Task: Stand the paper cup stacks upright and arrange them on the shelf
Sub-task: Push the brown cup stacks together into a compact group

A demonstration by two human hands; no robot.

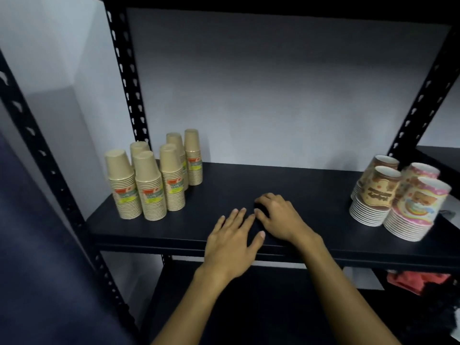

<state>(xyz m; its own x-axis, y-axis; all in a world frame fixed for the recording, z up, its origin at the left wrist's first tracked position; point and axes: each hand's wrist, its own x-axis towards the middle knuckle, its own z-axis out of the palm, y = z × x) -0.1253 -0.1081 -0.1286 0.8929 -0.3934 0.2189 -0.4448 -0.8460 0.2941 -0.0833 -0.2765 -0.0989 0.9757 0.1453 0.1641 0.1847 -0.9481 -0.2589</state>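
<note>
Both your hands are empty: left hand [230, 241] flat, fingers spread, on the shelf [298, 190] front edge; right hand [278, 216] loosely curled beside it. Kraft cup stacks [149, 180] upright at left end, printed cup stacks [398, 197] upright at right end. Risk: printed stacks look to lean near the front-right corner, so a bump w/ your arm could tip them.

Head view: worn on the person's head, looking forward and down along both forearms.
Facing: straight into the dark shelf [286, 185] and the pale wall behind it.
Nearness: close, with the left hand [232, 241] and right hand [281, 217] low at centre.
Shared scene: single view only.
</note>
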